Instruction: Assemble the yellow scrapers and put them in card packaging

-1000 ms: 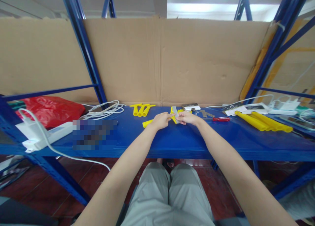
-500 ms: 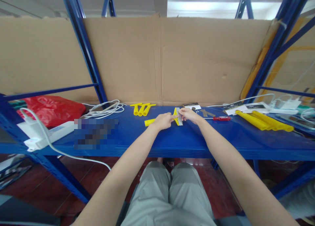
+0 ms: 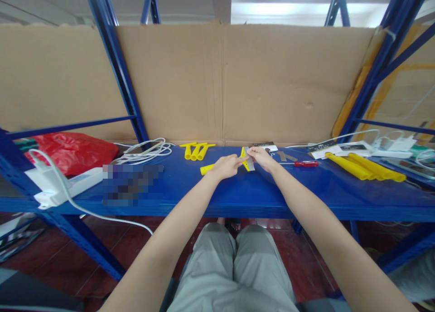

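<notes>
A yellow scraper has its handle (image 3: 206,169) pointing left and its wide head (image 3: 247,159) at the right. My left hand (image 3: 225,167) is wrapped round it, with a finger stretched toward the head. A flat metal blade (image 3: 250,160) lies along the head's right side. My right hand (image 3: 261,158) pinches the blade near its upper end. To the right of that hand rests a red-handled screwdriver (image 3: 306,163), and thin metal strips (image 3: 286,156) lie behind it.
Three small yellow scraper parts (image 3: 195,152) stand left of my hands on the blue shelf (image 3: 190,189). Several yellow handles (image 3: 369,168) lie at right. A red bag (image 3: 73,151), white power strip (image 3: 78,185) and cables (image 3: 146,151) are at left; cardboard (image 3: 220,85) stands behind.
The blade and the scraper head have turned slightly, with the blade's lower end now farther right. My right hand has shifted a little; my left hand has barely moved.
</notes>
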Action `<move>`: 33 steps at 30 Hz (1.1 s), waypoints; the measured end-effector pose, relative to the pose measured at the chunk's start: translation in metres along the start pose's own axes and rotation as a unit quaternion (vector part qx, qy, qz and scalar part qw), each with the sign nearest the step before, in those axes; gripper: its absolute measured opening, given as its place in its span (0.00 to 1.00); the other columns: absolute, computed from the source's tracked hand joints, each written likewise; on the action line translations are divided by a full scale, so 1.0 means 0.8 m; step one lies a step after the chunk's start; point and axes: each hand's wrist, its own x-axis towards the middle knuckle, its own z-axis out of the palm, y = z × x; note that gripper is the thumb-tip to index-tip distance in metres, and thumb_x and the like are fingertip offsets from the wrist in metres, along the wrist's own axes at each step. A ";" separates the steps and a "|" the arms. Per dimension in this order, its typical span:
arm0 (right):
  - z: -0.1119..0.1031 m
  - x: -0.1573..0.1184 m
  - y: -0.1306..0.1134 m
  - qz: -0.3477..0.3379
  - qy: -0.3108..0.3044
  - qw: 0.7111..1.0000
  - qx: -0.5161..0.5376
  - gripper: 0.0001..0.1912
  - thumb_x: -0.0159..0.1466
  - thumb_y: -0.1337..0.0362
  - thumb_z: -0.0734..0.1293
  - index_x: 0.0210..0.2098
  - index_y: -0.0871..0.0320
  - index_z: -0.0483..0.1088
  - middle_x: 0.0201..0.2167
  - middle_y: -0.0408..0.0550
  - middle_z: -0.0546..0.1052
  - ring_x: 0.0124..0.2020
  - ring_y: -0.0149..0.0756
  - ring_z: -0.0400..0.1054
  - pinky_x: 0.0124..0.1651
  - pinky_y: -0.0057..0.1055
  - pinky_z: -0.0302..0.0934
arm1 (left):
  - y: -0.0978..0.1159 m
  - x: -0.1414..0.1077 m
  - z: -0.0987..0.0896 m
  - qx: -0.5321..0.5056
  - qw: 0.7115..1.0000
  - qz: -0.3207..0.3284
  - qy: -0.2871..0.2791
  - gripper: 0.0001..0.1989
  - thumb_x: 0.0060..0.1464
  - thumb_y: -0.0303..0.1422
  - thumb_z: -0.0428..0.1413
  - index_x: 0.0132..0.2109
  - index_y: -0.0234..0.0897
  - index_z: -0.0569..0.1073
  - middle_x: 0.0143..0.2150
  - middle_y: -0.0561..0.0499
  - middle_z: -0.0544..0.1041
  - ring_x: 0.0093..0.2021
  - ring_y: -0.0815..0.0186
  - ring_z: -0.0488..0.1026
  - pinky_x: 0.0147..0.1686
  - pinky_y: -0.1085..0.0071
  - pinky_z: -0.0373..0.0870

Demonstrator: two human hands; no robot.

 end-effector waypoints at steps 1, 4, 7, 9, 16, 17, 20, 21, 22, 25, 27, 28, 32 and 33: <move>0.000 0.000 0.001 0.000 -0.004 1.000 0.001 0.13 0.61 0.68 0.62 0.20 0.58 0.62 0.16 0.36 0.63 0.19 0.25 0.54 0.28 0.24 0.51 | 0.000 0.000 0.000 -0.002 1.000 0.000 -0.001 0.24 0.66 0.32 0.42 0.66 0.53 0.62 0.46 0.49 0.74 0.47 0.60 0.74 0.44 0.70 0.67; 0.000 0.000 0.002 0.000 -0.004 1.000 -0.006 0.13 0.61 0.66 0.64 0.20 0.58 0.63 0.17 0.37 0.64 0.19 0.25 0.55 0.27 0.24 0.52 | 0.000 0.001 0.000 -0.005 1.000 -0.005 -0.005 0.24 0.65 0.32 0.42 0.66 0.53 0.62 0.46 0.49 0.74 0.47 0.61 0.74 0.43 0.70 0.68; 0.001 -0.003 0.000 0.011 -0.009 1.000 -0.026 0.13 0.63 0.65 0.63 0.21 0.58 0.65 0.16 0.38 0.65 0.18 0.25 0.56 0.25 0.23 0.52 | -0.001 0.001 0.001 -0.011 1.000 -0.017 -0.008 0.24 0.65 0.32 0.42 0.66 0.53 0.62 0.46 0.48 0.75 0.47 0.61 0.74 0.44 0.70 0.68; 0.000 -0.003 -0.001 0.025 -0.007 0.999 -0.045 0.13 0.64 0.66 0.62 0.22 0.59 0.66 0.16 0.39 0.66 0.17 0.25 0.57 0.24 0.22 0.53 | -0.002 0.001 0.002 -0.016 1.000 -0.020 -0.012 0.24 0.65 0.32 0.43 0.65 0.54 0.63 0.47 0.48 0.75 0.48 0.60 0.74 0.45 0.70 0.68; -0.037 0.009 -0.001 0.026 0.150 0.960 -0.233 0.10 0.60 0.75 0.60 0.28 0.61 0.72 0.26 0.50 0.77 0.26 0.30 0.70 0.32 0.25 0.61 | -0.009 0.001 0.005 -0.020 0.999 -0.004 -0.028 0.22 0.64 0.31 0.45 0.62 0.48 0.69 0.49 0.46 0.74 0.50 0.60 0.73 0.47 0.70 0.67; -0.045 0.010 -0.001 0.023 0.170 0.942 -0.288 0.10 0.60 0.75 0.61 0.31 0.62 0.74 0.30 0.53 0.79 0.31 0.34 0.73 0.36 0.26 0.62 | -0.009 0.001 0.004 -0.017 0.999 -0.003 -0.029 0.22 0.64 0.31 0.46 0.62 0.48 0.69 0.49 0.46 0.73 0.50 0.60 0.73 0.48 0.70 0.67; -0.063 0.007 -0.002 0.040 0.208 0.888 -0.409 0.13 0.62 0.72 0.61 0.40 0.61 0.76 0.41 0.58 0.80 0.43 0.40 0.74 0.42 0.29 0.62 | -0.007 0.001 0.003 -0.005 0.999 -0.008 -0.043 0.21 0.64 0.32 0.47 0.61 0.48 0.70 0.49 0.47 0.74 0.50 0.60 0.73 0.47 0.69 0.68; -0.067 0.005 -0.002 0.051 0.206 0.875 -0.435 0.14 0.63 0.71 0.60 0.42 0.60 0.76 0.43 0.58 0.80 0.45 0.41 0.74 0.43 0.30 0.62 | -0.007 0.001 0.003 -0.001 0.999 -0.008 -0.048 0.21 0.64 0.32 0.47 0.61 0.48 0.70 0.49 0.47 0.74 0.51 0.59 0.72 0.47 0.69 0.68; -0.068 0.003 -0.003 0.062 0.198 0.865 -0.456 0.15 0.63 0.70 0.60 0.43 0.60 0.77 0.44 0.57 0.80 0.46 0.41 0.73 0.44 0.30 0.62 | -0.008 0.002 0.004 0.002 0.999 -0.007 -0.051 0.21 0.63 0.32 0.47 0.61 0.48 0.70 0.49 0.46 0.74 0.51 0.59 0.72 0.47 0.69 0.68; -0.065 -0.002 -0.003 0.089 0.161 0.842 -0.507 0.16 0.64 0.67 0.60 0.44 0.57 0.77 0.46 0.56 0.79 0.49 0.43 0.73 0.45 0.32 0.62 | -0.010 0.003 0.010 0.004 0.999 0.002 -0.049 0.20 0.63 0.32 0.47 0.60 0.46 0.72 0.48 0.45 0.75 0.51 0.58 0.72 0.48 0.68 0.68; -0.060 -0.003 -0.002 0.103 0.134 0.827 -0.536 0.16 0.64 0.66 0.60 0.44 0.57 0.78 0.46 0.56 0.79 0.50 0.44 0.72 0.47 0.33 0.62 | -0.013 0.004 0.015 -0.001 0.999 0.008 -0.041 0.20 0.63 0.32 0.48 0.59 0.44 0.73 0.47 0.44 0.75 0.50 0.58 0.72 0.48 0.67 0.67; -0.057 -0.004 -0.001 0.109 0.122 0.820 -0.549 0.16 0.64 0.66 0.60 0.45 0.57 0.78 0.46 0.56 0.79 0.51 0.44 0.71 0.48 0.34 0.61 | -0.014 0.005 0.017 -0.004 0.999 0.011 -0.035 0.19 0.63 0.32 0.48 0.58 0.44 0.73 0.47 0.44 0.75 0.50 0.59 0.72 0.49 0.67 0.67; -0.045 -0.003 0.000 0.115 0.101 0.795 -0.587 0.19 0.65 0.65 0.59 0.50 0.63 0.74 0.50 0.62 0.76 0.54 0.47 0.68 0.53 0.40 0.58 | -0.013 0.005 0.021 -0.011 0.999 0.011 -0.036 0.18 0.62 0.32 0.49 0.55 0.44 0.76 0.47 0.44 0.73 0.49 0.59 0.72 0.49 0.67 0.67; -0.042 -0.002 0.001 0.112 0.098 0.792 -0.592 0.20 0.65 0.64 0.59 0.52 0.65 0.73 0.51 0.64 0.75 0.56 0.48 0.67 0.55 0.42 0.57 | -0.013 0.005 0.021 -0.013 0.999 0.010 -0.040 0.18 0.62 0.31 0.49 0.55 0.45 0.76 0.47 0.44 0.73 0.49 0.59 0.72 0.49 0.67 0.67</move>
